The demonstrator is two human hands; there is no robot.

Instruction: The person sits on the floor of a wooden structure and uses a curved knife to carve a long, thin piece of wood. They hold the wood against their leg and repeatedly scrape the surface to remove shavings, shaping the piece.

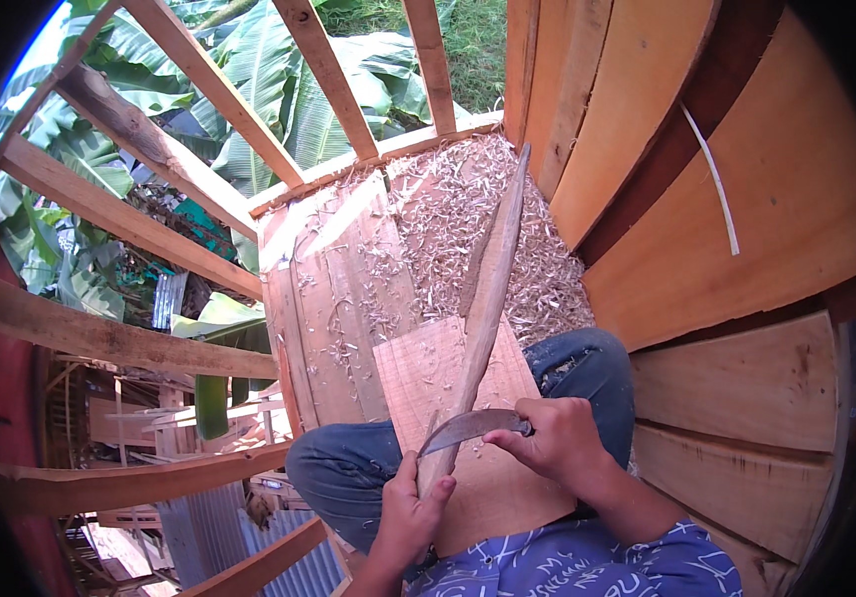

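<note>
The left hand (416, 505) has its fingers closed round the near end of the stick (493, 308), over the board (507, 497); the right hand (562, 440) grips the knife (470, 427), set across the stick. Should the knife skid under too hard a push, it could nick the left fingers (just beside its tip)

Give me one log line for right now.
left hand: gripping wooden stick | right hand: holding curved knife | knife: across stick | under stick: flat board | beyond board: wood shavings

Brt daylt, heavy fisheye distort.
</note>
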